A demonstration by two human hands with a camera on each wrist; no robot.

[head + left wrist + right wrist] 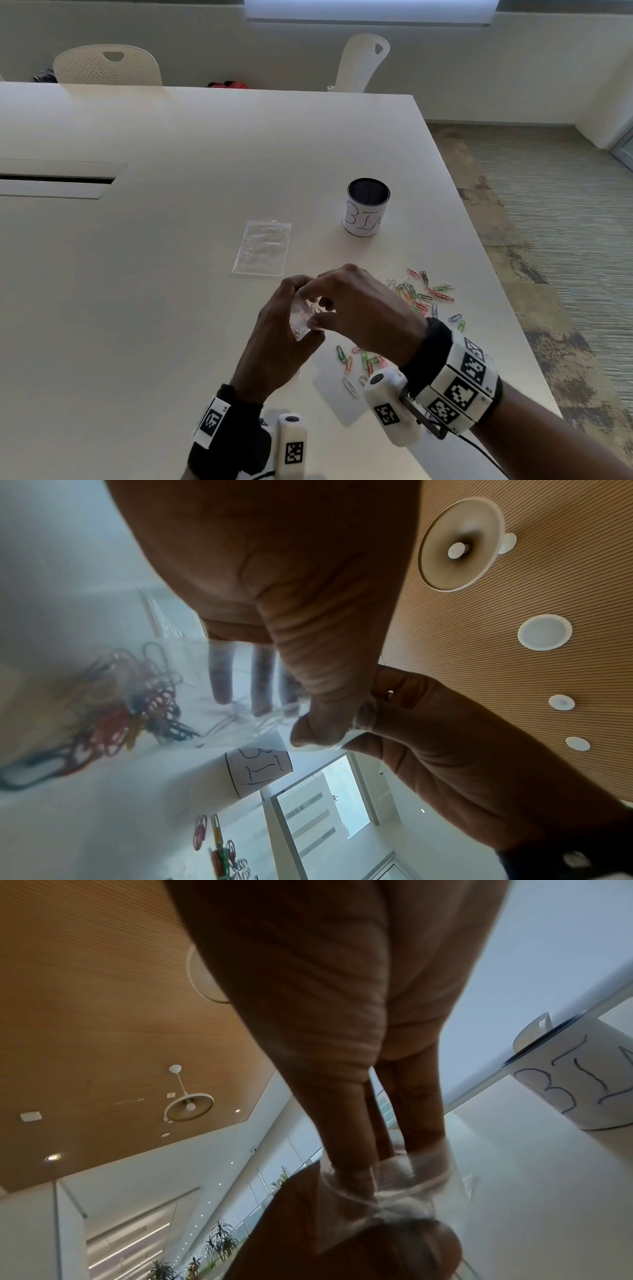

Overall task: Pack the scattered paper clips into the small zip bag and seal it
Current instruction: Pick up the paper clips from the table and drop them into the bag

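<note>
Both hands hold a small clear zip bag just above the white table. My left hand grips it from the left, fingers behind the bag and thumb in front. My right hand pinches the bag's top edge between thumb and fingers. A blurred bunch of coloured clips shows through the clear plastic. Loose paper clips lie scattered to the right of the hands, and more clips lie under my right wrist.
A second clear zip bag lies flat beyond the hands. A mesh cup labelled BIN stands behind the clips, near the table's right edge. A cable slot is cut into the table at far left. Two chairs stand at the far side.
</note>
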